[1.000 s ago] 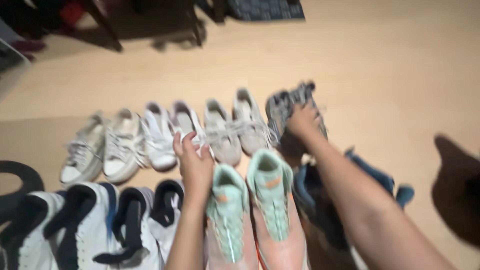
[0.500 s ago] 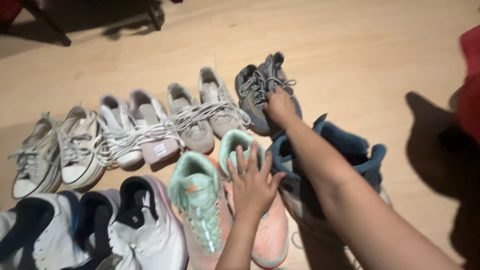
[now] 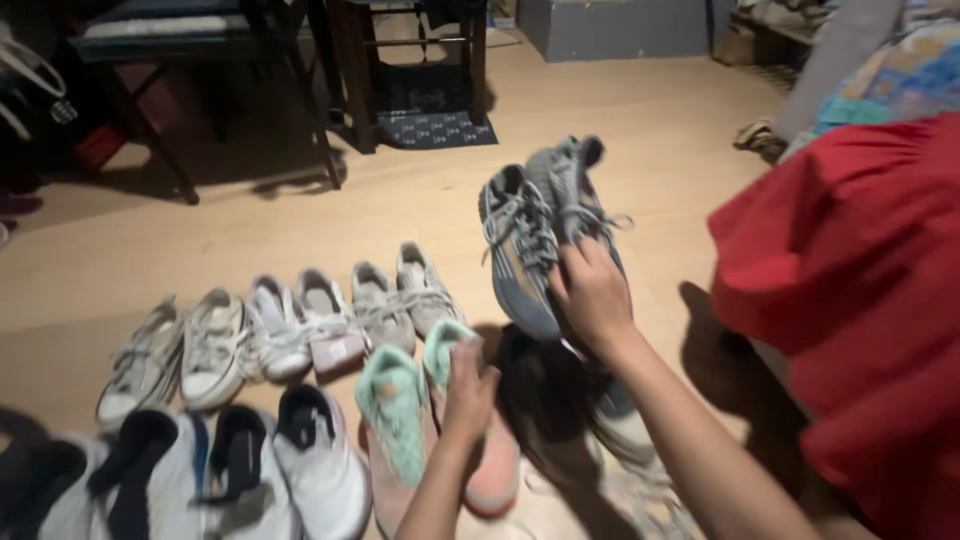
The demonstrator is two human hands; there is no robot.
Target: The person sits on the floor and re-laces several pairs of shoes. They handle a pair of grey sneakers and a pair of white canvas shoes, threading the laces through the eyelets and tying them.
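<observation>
Already two rows of shoes line the floor; right hand grips the lifted grey pair, left hand rests open-fingered on the mint sneakers.

Pale wooden floor, dark chair, dim light.

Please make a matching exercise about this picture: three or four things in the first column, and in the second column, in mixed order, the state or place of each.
Things:
1. grey sneakers
2. mint and pink shoes
3. red cloth
4. small mat

Places or states:
A. at the right edge of the view
B. held by the right hand
C. under the dark furniture at the back
D. under the left hand

Pairs: 1-B, 2-D, 3-A, 4-C
</observation>
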